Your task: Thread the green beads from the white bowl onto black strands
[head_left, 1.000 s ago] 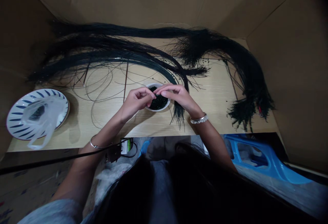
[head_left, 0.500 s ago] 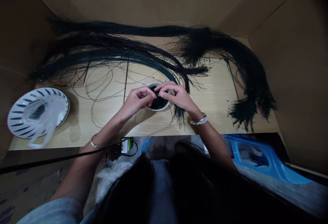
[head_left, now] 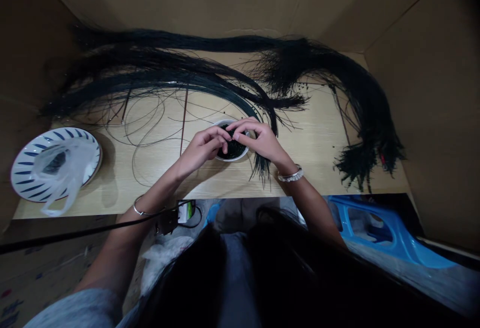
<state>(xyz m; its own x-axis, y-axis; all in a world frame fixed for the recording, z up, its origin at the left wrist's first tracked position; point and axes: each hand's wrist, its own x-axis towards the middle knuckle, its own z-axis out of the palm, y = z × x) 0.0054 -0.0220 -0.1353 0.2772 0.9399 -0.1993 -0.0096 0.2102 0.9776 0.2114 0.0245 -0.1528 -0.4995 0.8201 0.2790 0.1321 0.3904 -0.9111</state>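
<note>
My left hand (head_left: 205,149) is over the left side of a small white bowl (head_left: 236,158), thumb and fingers bent into a pinch. My right hand (head_left: 259,139) arches in from the other side, its thumb and fingertips pinched close to the left fingertips. What lies between the fingers is too small to make out. Dark bead-like bits (head_left: 229,153) lie in the bowl. Beside it, partly under my right hand, hangs the cut end of a dark green strand bundle (head_left: 261,168).
Long dark strand bundles (head_left: 195,43) stretch across the back of the table, and a thick one (head_left: 369,100) curves down the right. Loose thin strands loop at left. A striped plate (head_left: 20,172) bears a clear plastic bag (head_left: 62,165). A blue plastic stool (head_left: 403,240) stands below right.
My left fingers have shifted slightly and loosened their curl over the bowl. My right hand stays almost in the same place. The bowl and strand bundles have not moved.
</note>
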